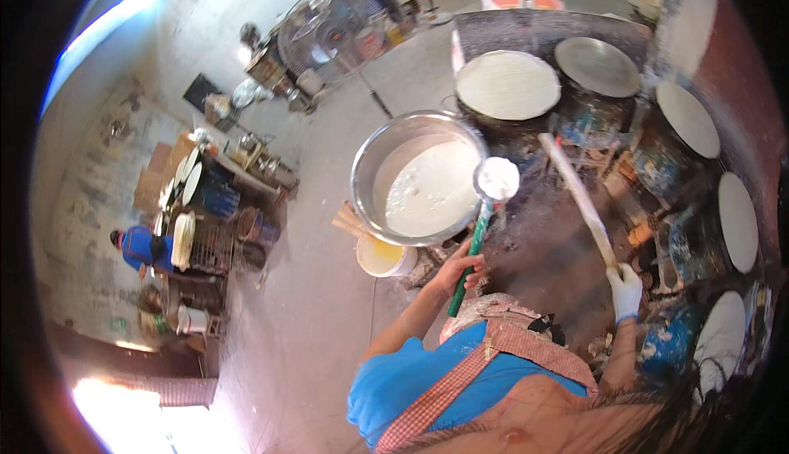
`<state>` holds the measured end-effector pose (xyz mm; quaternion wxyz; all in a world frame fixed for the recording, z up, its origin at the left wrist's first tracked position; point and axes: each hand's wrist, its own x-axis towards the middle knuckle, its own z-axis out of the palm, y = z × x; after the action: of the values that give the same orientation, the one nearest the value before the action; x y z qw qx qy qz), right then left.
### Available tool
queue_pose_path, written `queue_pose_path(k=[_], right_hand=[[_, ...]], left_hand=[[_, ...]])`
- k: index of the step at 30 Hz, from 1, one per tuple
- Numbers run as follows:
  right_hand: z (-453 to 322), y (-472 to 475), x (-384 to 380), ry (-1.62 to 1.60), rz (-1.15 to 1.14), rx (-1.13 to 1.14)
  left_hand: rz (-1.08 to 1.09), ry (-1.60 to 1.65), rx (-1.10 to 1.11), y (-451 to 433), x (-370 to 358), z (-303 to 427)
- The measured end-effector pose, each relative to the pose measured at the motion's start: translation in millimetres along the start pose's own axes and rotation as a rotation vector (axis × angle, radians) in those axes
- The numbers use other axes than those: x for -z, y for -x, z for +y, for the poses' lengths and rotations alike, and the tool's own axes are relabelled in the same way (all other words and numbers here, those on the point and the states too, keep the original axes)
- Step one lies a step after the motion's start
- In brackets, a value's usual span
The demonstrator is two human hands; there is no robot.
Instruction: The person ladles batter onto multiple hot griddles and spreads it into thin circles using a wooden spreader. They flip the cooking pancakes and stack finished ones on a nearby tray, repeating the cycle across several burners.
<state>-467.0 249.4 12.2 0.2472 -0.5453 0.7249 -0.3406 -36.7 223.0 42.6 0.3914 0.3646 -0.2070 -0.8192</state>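
My left hand (459, 268), bare, grips the green handle (474, 257) of a ladle. Its round bowl (498, 178) is full of white batter and hangs over the right rim of a large steel basin. That basin (370, 207) holds more white batter with bubbles on it. My right hand (625, 290), in a white glove, is closed around the lower end of a long pale wooden stick (579, 192), which points up toward the griddles. A round griddle (508, 84) covered with a white layer lies beyond the stick's far end. Beside it is a bare grey metal griddle (598, 67).
More white-covered round griddles (738, 223) curve down my right side on blackened drum stoves (684, 250). A white bucket (404, 262) stands below the basin. Behind it is a standing fan (330, 33). Far left, a person in blue (140, 247) is beside other stoves.
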Motion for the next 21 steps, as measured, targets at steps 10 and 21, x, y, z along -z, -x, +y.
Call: queue_pose_path(k=[10,21], right_hand=[[-263,-182,-279,0.754,-0.604,0.719],[-223,-153,-264,0.39,-0.508,0.282]], left_hand=[[0.757,-0.024,0.166,-113,352,62],[0.416,0.542,0.123,-85,225,195]])
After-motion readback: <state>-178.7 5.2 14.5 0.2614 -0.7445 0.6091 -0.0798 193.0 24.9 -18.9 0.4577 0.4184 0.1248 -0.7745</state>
